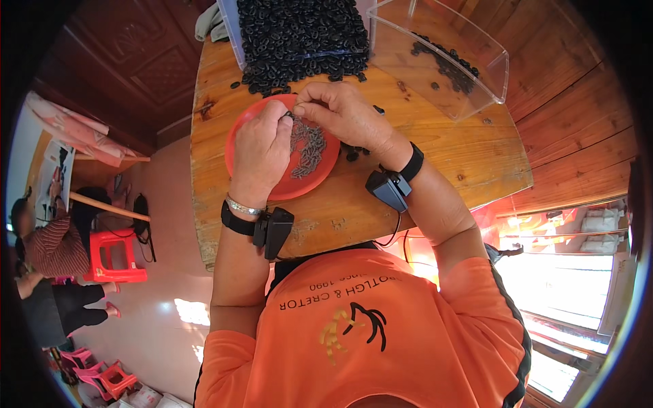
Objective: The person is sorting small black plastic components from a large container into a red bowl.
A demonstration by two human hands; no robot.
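Over a round red plate point(240, 126), my two hands meet with the fingertips close together. My left hand point(262, 149) is closed, pinching a small black piece point(288, 114) that shows at the tip of its thumb. The thumb and forefinger of my right hand point(350, 115) pinch together right beside that piece; whatever lies between them is too small to name. Many small grey metal pins point(311, 151) lie on the plate below my hands. Just beyond the plate, a heap of small black oval pieces with holes point(303, 34) spills out of a clear plastic bin point(232, 27).
A second clear plastic bin point(500, 64) stands at the table's right, with black pieces point(449, 68) near it. Loose black pieces point(354, 153) lie right of the plate on the wooden table point(435, 190). At far left are a red stool point(115, 255) and a seated person point(58, 248).
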